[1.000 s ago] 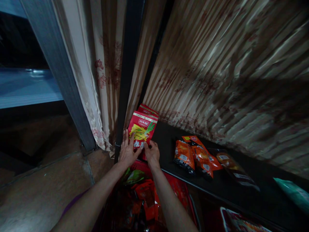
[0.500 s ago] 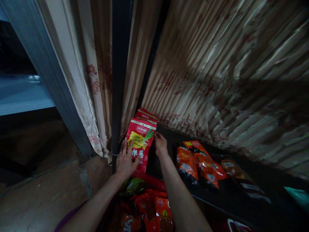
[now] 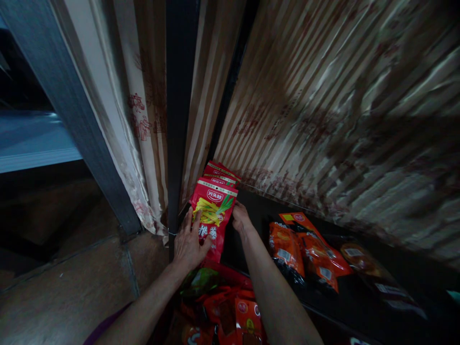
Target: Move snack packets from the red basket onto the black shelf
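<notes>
A red snack pouch with a yellow-green picture stands at the left end of a black shelf, with more of the same red pouches behind it. My left hand lies on the pouch's lower left face, fingers spread, thumb pressing the front. My right hand grips the pouch's right edge, fingers curled behind it.
Orange snack packets lie further right on the shelf, and a darker packet beyond them. Below my arms a red basket holds several packets. A black post and striped curtain rise behind. Brown floor lies left.
My right hand moved from the pouch's bottom up to its right edge. The pouch stands a little more upright against the ones behind. The view shifted slightly.
</notes>
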`<action>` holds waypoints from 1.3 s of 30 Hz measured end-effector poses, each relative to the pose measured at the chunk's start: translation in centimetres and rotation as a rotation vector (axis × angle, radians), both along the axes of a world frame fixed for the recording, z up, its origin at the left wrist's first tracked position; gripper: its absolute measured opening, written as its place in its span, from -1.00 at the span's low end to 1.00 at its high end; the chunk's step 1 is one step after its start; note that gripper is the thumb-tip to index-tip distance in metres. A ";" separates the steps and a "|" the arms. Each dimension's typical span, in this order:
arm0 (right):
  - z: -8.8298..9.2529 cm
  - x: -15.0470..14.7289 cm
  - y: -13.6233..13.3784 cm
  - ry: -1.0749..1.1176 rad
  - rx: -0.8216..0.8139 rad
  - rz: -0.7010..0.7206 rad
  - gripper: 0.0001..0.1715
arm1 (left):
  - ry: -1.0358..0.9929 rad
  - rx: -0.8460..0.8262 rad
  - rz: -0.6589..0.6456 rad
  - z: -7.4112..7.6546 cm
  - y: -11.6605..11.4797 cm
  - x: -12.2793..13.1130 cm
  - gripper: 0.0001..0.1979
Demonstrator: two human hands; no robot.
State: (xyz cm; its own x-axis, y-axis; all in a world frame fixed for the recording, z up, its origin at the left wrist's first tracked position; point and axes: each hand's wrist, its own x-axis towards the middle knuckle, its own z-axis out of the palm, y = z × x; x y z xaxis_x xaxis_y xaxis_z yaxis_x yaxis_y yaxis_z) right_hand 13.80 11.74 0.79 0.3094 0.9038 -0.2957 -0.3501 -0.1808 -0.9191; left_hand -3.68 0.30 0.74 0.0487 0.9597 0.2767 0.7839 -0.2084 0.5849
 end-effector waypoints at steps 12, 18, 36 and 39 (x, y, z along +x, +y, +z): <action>1.0 -0.6 1.2 0.103 0.071 -0.142 -0.74 | -0.059 0.124 0.031 -0.4 1.3 1.0 -0.32; 0.0 -0.2 1.6 0.013 0.085 -0.143 -0.73 | -0.041 0.176 0.023 -0.2 1.9 1.3 -0.33; 2.3 1.0 4.0 -0.169 0.014 -0.219 -0.83 | 0.046 0.217 0.004 0.1 1.8 1.4 -0.42; 4.3 1.5 3.9 -0.272 0.128 -0.330 -0.69 | 0.070 0.274 -0.008 0.2 1.9 1.5 -0.41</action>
State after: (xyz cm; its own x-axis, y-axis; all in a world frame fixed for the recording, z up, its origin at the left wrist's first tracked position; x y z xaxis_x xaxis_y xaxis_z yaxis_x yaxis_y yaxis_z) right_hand 15.29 15.60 5.12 0.6382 0.7679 -0.0553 -0.1120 0.0216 -0.9935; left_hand -2.20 2.22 0.92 0.0838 0.8494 0.5211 0.8184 -0.3570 0.4502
